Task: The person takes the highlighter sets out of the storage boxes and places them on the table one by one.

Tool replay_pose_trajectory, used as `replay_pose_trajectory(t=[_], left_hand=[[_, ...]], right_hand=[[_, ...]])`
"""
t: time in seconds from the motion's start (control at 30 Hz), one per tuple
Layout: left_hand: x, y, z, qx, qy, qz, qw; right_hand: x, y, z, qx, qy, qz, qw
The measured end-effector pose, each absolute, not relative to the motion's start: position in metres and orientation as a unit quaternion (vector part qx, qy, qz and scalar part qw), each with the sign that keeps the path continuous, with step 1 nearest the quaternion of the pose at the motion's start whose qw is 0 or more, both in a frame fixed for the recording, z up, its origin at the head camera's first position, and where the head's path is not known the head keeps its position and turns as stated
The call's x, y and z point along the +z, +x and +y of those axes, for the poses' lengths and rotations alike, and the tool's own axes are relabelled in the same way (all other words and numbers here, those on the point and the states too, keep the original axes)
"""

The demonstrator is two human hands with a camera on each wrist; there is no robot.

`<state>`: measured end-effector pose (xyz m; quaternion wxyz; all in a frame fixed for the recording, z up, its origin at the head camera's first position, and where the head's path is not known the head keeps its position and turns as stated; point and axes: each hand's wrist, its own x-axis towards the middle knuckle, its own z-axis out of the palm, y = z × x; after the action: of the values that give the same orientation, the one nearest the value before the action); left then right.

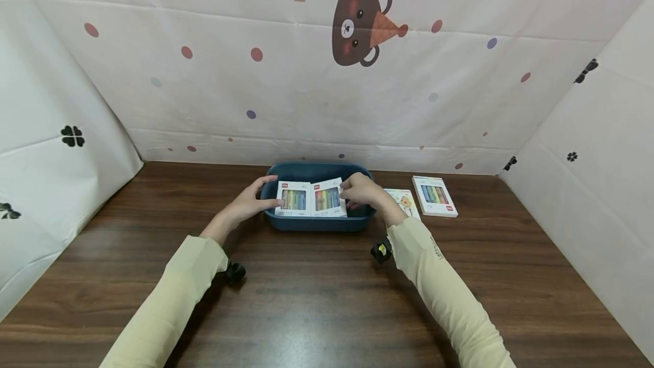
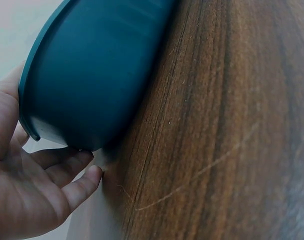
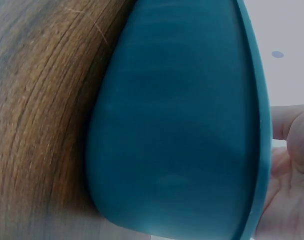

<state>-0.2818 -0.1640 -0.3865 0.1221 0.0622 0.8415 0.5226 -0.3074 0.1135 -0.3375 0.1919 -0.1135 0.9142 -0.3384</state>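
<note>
A dark blue plastic bin (image 1: 317, 224) stands by the back wall. Two white boxes of colored pencils lie side by side in it: a left box (image 1: 293, 200) and a slightly tilted right box (image 1: 327, 198). My left hand (image 1: 248, 202) grips the bin's left end, its thumb over the rim beside the left box. In the left wrist view, fingers (image 2: 72, 172) of that hand curl against the outside of the bin. My right hand (image 1: 364, 191) reaches over the right rim and pinches the right box at its right edge. In the right wrist view the bin wall hides its fingertips.
Right of the bin, another white colored pencil box (image 1: 435, 196) lies on the brown wooden table (image 1: 306, 300). Beside it is a white booklet-like item with a cartoon print (image 1: 403, 202), partly behind my right forearm. Printed white sheeting (image 1: 306, 90) forms walls behind and at both sides.
</note>
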Motion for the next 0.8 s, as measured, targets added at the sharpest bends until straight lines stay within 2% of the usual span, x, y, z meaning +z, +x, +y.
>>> replay_pose_trajectory(t=[0.33, 0.57, 0.8], left_hand=[[-0.387, -0.282, -0.165, 0.523, 0.063, 0.841, 0.124], [-0.384, -0.281, -0.165, 0.525, 0.066, 0.838, 0.131], [-0.362, -0.266, -0.158, 0.531, 0.063, 0.833, 0.139]], right_hand=[[-0.337, -0.310, 0.114, -0.431, -0.070, 0.879, 0.192], [-0.339, -0.310, 0.112, -0.482, -0.093, 0.847, 0.205], [-0.341, -0.310, 0.113, -0.483, -0.106, 0.843, 0.210]])
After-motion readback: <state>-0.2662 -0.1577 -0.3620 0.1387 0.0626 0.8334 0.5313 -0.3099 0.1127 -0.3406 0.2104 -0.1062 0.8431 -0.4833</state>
